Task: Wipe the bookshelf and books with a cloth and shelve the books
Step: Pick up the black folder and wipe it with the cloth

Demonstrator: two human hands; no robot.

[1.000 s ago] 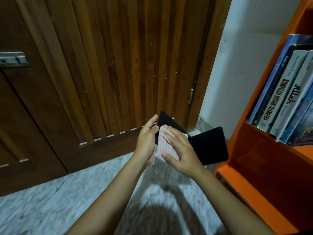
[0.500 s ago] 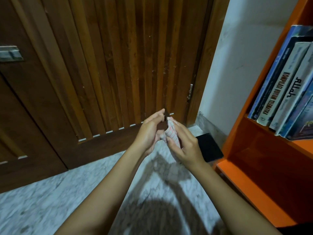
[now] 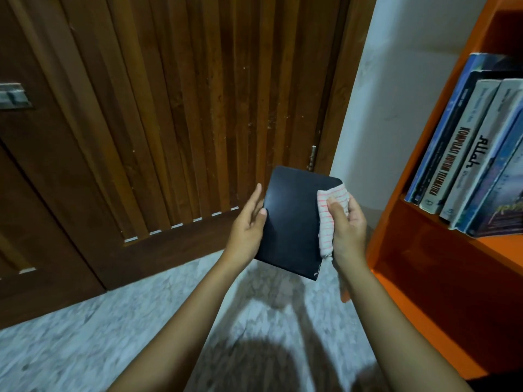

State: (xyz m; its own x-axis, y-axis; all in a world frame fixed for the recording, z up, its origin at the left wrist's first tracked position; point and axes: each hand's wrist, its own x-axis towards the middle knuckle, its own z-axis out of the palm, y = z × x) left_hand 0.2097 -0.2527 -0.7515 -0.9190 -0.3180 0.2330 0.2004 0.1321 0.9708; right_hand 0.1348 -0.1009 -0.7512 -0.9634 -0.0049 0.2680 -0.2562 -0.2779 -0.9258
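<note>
Now | black book (image 3: 291, 222) turned flat (was edge-on) | cloth (image 3: 325, 230) at right edge

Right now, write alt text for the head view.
A left hand grips a dark book by its edge while the right hand presses a striped cloth against it, above a marble floor. An orange bookshelf stands at right.

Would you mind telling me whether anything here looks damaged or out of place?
Only one small thing: the dark book, held by the left hand, shows a pale frayed mark or loose thread at its lower right corner, just under the cloth in the right hand. Nothing else stands out.
</note>
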